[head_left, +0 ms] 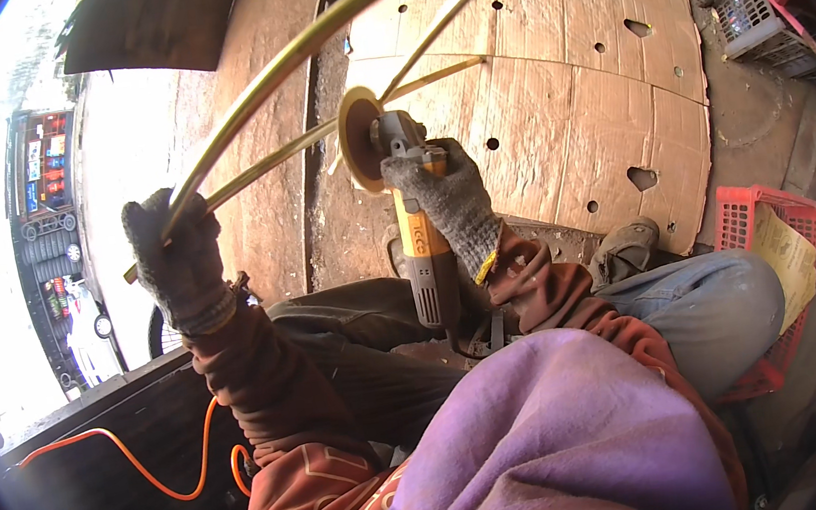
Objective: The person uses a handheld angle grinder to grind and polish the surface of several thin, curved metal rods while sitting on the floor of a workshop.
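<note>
My left hand [179, 256], in a grey knitted glove, is closed around a long, shiny, yellowish metal rod [258, 89] that curves up past the top edge. A thinner rod [267, 162] also runs through or behind that hand; whether the two are joined I cannot tell. My right hand [447, 195], gloved too, grips a yellow and grey angle grinder [425, 253] just below its head. The grinder's round brown disc [358, 140] stands on edge beside the thinner rod, overlapping it in view; contact is unclear. Another pale rod [451, 16] slants up behind the grinder.
Flattened cardboard [562, 106] with punched holes covers the floor ahead. At the right stands a red plastic crate [763, 204] with a yellowish sheet; more crates [753, 14] are beyond. An orange cable [141, 472] loops at the left. My bent knees are close below the grinder.
</note>
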{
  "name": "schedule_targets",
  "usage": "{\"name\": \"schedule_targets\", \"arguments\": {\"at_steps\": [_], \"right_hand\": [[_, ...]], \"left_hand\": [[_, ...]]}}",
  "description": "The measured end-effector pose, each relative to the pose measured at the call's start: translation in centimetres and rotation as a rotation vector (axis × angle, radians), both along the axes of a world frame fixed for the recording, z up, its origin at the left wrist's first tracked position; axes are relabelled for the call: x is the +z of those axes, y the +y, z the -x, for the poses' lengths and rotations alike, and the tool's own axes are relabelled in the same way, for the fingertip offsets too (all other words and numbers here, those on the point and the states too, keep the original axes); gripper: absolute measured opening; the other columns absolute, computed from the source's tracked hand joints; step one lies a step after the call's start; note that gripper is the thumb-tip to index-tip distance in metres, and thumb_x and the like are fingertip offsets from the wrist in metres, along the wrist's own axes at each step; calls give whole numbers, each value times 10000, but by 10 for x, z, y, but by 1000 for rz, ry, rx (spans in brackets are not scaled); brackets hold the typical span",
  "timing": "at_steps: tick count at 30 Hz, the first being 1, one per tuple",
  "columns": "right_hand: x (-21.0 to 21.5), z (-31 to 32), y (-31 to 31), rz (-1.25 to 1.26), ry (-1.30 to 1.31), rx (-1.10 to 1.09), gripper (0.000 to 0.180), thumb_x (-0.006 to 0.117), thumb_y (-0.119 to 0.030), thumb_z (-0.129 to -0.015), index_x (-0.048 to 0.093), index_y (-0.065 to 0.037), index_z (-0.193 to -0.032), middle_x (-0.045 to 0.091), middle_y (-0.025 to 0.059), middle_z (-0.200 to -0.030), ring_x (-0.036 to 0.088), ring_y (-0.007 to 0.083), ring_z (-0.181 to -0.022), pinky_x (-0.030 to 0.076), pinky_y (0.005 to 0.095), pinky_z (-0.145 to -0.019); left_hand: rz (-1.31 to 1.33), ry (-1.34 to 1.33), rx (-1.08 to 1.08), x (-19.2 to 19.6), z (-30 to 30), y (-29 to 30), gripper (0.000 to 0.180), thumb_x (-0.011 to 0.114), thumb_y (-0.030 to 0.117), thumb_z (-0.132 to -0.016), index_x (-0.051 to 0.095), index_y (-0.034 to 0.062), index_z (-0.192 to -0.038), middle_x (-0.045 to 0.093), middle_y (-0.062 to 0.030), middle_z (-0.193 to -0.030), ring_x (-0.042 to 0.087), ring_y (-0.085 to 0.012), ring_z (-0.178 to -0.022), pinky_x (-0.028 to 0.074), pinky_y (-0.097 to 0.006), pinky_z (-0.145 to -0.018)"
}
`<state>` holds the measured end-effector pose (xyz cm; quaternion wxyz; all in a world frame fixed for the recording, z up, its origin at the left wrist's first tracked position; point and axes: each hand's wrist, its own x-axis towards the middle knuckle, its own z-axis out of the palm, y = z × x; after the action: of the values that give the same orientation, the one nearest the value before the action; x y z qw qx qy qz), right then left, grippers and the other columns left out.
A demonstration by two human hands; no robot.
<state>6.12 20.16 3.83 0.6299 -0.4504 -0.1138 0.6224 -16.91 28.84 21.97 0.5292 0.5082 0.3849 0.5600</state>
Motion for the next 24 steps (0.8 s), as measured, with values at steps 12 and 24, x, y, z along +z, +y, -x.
{"name": "schedule_targets", "arguments": {"at_steps": [12, 24], "right_hand": [[32, 13, -13, -436, -174, 62, 521, 782, -225, -809, 539, -7, -1216, 669, 102, -1119, 665, 166, -973, 545, 315, -833], [-29, 13, -6, -365, -91, 107, 405, 658, -279, -883, 487, -22, -1145, 600, 68, -967, 604, 203, -858, 520, 308, -802]], "left_hand": [[-165, -48, -317, 6, 2, 5, 396, 490, 335, -1015, 665, 27, -838, 684, -120, -794, 625, -273, -773, 523, -449, -860], [-166, -34, -91, 0, -24, -5, 374, 511, 295, -1010, 613, 50, -747, 639, -84, -716, 505, -213, -613, 460, -411, -738]]}}
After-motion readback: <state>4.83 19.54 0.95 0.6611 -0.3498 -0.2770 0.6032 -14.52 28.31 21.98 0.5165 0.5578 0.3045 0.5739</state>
